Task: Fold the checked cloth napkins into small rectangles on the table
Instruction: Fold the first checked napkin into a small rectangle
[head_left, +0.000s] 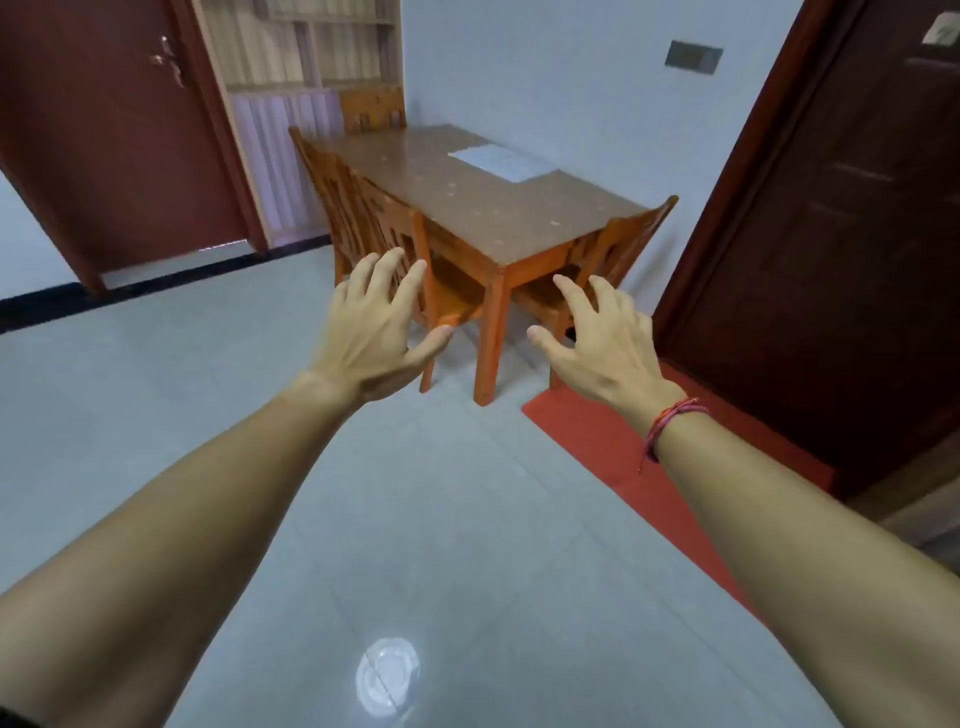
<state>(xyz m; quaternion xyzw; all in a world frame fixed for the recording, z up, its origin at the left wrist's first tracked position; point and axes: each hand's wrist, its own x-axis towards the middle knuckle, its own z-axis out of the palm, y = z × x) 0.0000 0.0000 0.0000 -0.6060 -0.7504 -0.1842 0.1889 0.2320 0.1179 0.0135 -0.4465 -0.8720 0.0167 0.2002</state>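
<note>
Holding the left hand (371, 322) and right hand (602, 338) out, fingers spread, above open grey floor (441, 519), well apart from the wooden table (467, 208) ahead. Facing chairs crowding that table: side chairs (384, 223) tucked along its left edge, a near chair (623, 234) at the short end, a far chair (371, 109) beyond, leaving the near corner and the top around the pale cloth (501, 162) open from above. Being hemmed on the right by a dark door (831, 260) and red mat (613, 441), with the wall (571, 93) closing the table's far long side.
</note>
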